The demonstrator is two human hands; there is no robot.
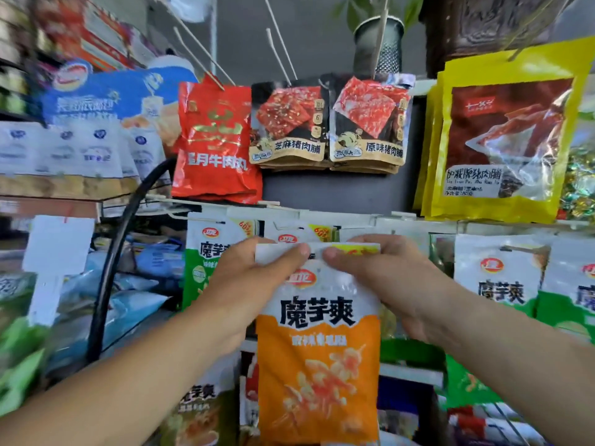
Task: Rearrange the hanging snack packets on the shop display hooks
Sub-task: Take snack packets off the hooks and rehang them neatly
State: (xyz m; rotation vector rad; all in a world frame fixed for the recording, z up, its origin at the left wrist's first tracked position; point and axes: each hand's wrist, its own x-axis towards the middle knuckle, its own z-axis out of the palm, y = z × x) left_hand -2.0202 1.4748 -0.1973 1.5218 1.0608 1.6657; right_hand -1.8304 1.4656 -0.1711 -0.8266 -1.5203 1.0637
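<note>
An orange-and-white snack packet (317, 349) hangs upright in the middle of the view, held by both hands at its white top strip. My left hand (254, 284) pinches the top left corner with thumb in front. My right hand (383, 278) pinches the top right part, thumb beside the left thumb. Behind the packet, green-and-white packets of the same brand (206, 268) hang in a row, with more at the right (502, 278). The hook behind the held packet is hidden.
Above hang a red meatball packet (214, 140), two dark pork-jerky packets (331, 123) and a yellow jerky packet (502, 136) on white hooks. Bare white hook rods (280, 43) stick out above. A black cable (119, 249) curves down at left beside shelves of bagged goods.
</note>
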